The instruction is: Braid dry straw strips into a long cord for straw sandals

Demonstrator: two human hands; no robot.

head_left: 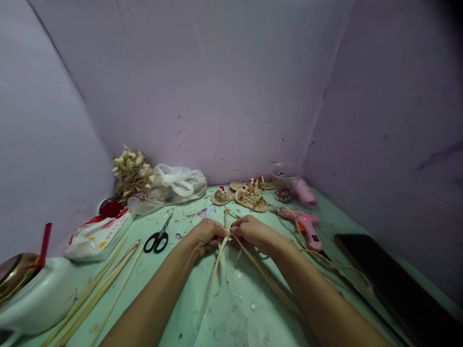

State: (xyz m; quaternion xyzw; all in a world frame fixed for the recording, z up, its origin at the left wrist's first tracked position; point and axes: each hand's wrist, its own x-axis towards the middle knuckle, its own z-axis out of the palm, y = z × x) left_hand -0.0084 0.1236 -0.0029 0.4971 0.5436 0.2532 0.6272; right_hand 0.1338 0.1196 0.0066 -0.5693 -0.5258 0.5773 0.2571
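Observation:
A braid of pale dried plant strips [226,219] runs away from me over the green table, with loose strips [214,277] trailing back toward me. My left hand [210,234] pinches the strips at the near end of the braid. Right beside it, my right hand [249,232] is closed on strips too, and one long strip [267,279] passes under my right forearm. The two hands almost touch. Just beyond them lie small woven slippers [251,198] with red and white beads. Black-handled scissors [158,239] rest left of my left hand.
At right are a pink glue gun [307,225] with a red light, a pink thread spool [305,193], a clear bead tub [285,180] and a dark flat slab [390,284]. Leftward lie more strips [97,294], a tissue pack [101,236], a plastic bag [181,182] and dried husks [132,171].

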